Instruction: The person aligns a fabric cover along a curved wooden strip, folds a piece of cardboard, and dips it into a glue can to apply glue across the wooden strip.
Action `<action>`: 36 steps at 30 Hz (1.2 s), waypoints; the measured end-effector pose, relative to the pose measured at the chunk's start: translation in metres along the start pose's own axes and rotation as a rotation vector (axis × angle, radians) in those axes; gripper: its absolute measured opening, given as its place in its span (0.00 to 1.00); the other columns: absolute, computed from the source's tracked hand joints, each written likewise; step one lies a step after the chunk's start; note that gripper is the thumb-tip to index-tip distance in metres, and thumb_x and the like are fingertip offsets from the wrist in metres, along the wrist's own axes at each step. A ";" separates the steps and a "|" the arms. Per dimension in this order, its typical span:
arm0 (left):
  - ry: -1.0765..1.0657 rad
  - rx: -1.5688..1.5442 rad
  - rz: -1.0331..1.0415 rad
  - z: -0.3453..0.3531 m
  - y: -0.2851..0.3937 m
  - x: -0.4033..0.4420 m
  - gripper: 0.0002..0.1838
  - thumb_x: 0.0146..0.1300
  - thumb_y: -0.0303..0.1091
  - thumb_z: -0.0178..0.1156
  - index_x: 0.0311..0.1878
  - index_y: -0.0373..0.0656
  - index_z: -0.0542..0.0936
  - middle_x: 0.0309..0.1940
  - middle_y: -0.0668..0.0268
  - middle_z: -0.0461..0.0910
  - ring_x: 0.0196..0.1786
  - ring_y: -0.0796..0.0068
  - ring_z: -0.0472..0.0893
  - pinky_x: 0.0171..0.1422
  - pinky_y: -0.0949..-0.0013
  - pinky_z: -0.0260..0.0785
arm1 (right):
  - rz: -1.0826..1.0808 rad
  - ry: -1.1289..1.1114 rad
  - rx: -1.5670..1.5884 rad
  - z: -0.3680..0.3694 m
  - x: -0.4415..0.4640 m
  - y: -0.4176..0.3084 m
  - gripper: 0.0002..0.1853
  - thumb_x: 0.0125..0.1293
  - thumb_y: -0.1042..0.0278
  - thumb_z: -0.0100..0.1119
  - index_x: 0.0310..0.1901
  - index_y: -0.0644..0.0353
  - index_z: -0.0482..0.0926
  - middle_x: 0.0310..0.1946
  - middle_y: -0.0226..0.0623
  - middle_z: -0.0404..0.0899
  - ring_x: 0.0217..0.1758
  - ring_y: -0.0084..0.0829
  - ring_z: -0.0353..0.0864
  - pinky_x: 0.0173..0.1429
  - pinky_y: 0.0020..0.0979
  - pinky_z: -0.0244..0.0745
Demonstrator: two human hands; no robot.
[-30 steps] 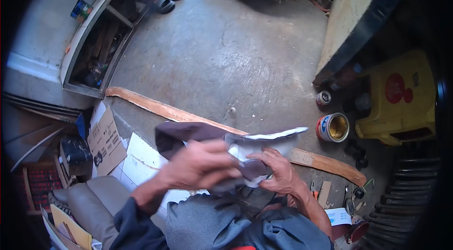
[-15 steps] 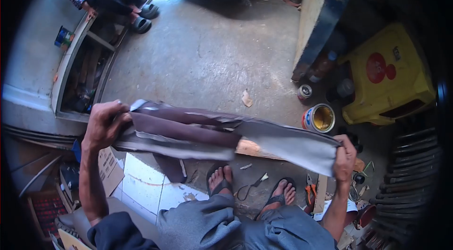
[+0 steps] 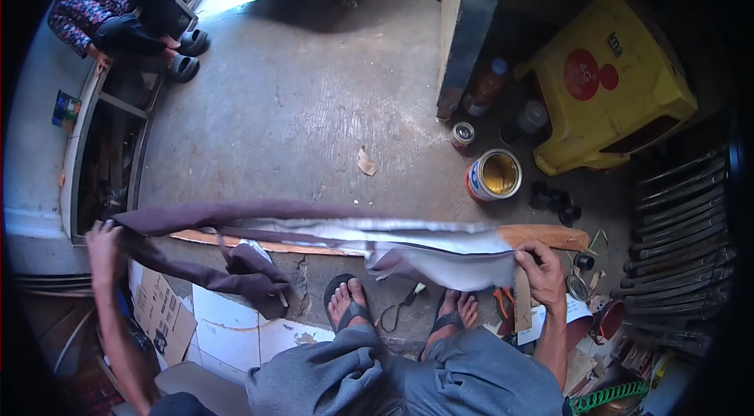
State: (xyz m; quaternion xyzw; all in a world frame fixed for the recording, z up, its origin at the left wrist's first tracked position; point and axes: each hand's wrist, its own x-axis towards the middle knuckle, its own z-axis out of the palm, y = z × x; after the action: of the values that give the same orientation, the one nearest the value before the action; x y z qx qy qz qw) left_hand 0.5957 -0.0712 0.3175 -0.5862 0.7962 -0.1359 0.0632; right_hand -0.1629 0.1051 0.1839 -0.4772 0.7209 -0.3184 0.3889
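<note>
A long strip of brown-purple sheet material (image 3: 236, 212), like leatherette or fabric with a pale backing, stretches across in front of me above the floor. My left hand (image 3: 105, 249) is closed around its left end. At the other end, the fingers of my right hand (image 3: 542, 273) pinch its edge, where the pale side (image 3: 471, 241) faces up. A loose flap (image 3: 255, 274) droops from the left half. Behind and below the strip lies a wooden plank (image 3: 554, 237), partly covered by it.
Paint-type cans (image 3: 495, 175) stand right of centre beside a yellow plastic stool (image 3: 620, 86). Orange-handled pliers (image 3: 503, 302) and a cardboard piece (image 3: 161, 314) lie near my feet. Another person (image 3: 129, 11) sits at the upper left. Dark tubular parts (image 3: 675, 235) line the right side.
My hands have moved apart, the left one outward to the left, and the folded strip has spread longer. A flap now hangs lower on the left. The view has shifted slightly.
</note>
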 end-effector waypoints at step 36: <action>-0.872 -0.305 0.223 0.113 0.155 0.062 0.22 0.56 0.60 0.72 0.34 0.50 0.90 0.37 0.59 0.86 0.58 0.58 0.79 0.74 0.36 0.47 | 0.265 0.457 -0.341 -0.194 0.000 0.071 0.17 0.75 0.57 0.62 0.46 0.67 0.85 0.34 0.31 0.84 0.40 0.20 0.75 0.49 0.28 0.73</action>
State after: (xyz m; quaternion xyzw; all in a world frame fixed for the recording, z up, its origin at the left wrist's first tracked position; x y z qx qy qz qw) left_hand 0.4643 -0.1033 0.1679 -0.5020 0.7644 0.2490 0.3188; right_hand -0.3623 0.1463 0.2213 -0.3535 0.8886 -0.2383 0.1692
